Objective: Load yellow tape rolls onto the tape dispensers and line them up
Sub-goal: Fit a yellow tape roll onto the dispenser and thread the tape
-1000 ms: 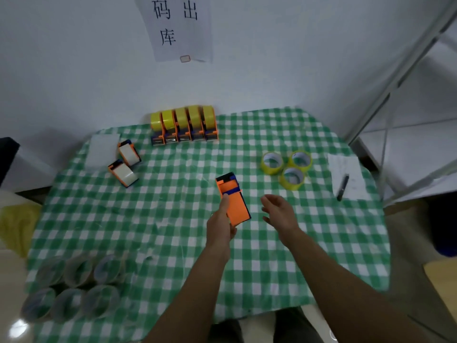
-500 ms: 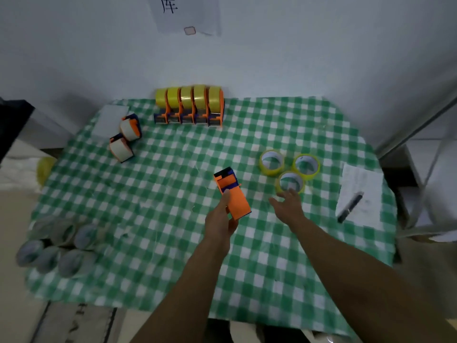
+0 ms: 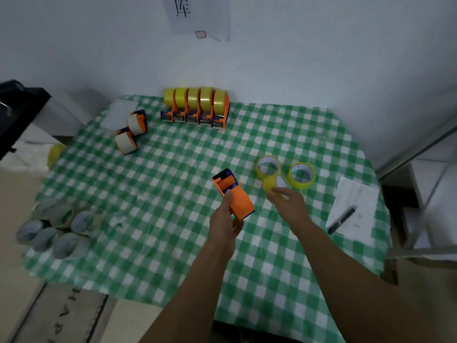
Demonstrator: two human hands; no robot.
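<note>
My left hand (image 3: 223,222) grips an empty orange tape dispenser (image 3: 235,194) above the middle of the table. My right hand (image 3: 289,203) pinches a yellow tape roll (image 3: 270,185), tilted up off the cloth. Two more yellow rolls (image 3: 268,165) (image 3: 301,175) lie flat just beyond it. At the far edge several dispensers loaded with yellow tape (image 3: 196,107) stand side by side in a row.
A green checked cloth (image 3: 153,184) covers the table. Two orange dispensers with white tape (image 3: 131,132) lie at the far left. Several clear tape rolls (image 3: 54,231) lie at the near left. A sheet of paper (image 3: 356,201) with a pen (image 3: 342,219) lies right.
My right hand reached to the nearest yellow roll, took hold of it and tilted it up. My left hand kept holding the orange dispenser. The camera view shifted downward.
</note>
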